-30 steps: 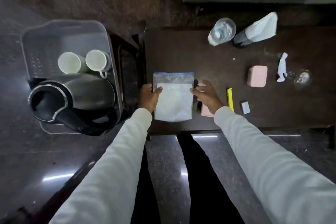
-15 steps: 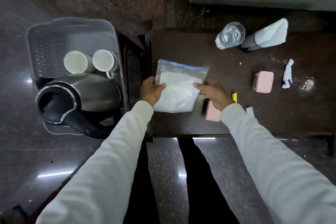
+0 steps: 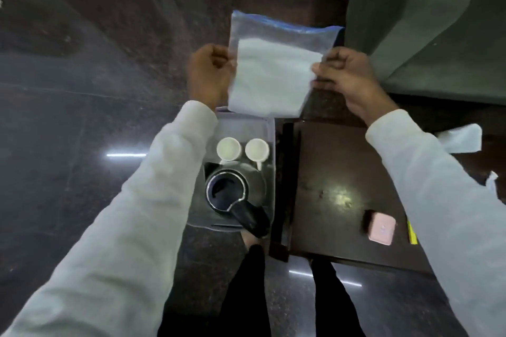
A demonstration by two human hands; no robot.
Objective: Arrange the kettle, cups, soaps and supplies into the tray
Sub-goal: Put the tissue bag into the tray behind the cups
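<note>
A clear zip bag (image 3: 273,68) with a blue top strip and white contents hangs in the air above the far end of the tray. My left hand (image 3: 209,76) pinches its left edge and my right hand (image 3: 347,76) pinches its right edge. Below it, the clear plastic tray (image 3: 269,128) holds two white cups (image 3: 228,148) (image 3: 256,149) side by side and a steel kettle (image 3: 227,191) with a black handle. A pink soap box (image 3: 381,230) lies on the dark table (image 3: 334,167) to the right.
A yellow item (image 3: 412,234) shows beside my right sleeve near the soap box. White wrapped items (image 3: 462,137) lie at the table's right, partly hidden by my arm. A grey-green chair (image 3: 427,22) stands at the upper right. Dark polished floor surrounds the tray.
Both hands lifted the zip bag off the table and carried it left, up over the tray's far end. The view swung left, so the tray now sits in the middle.
</note>
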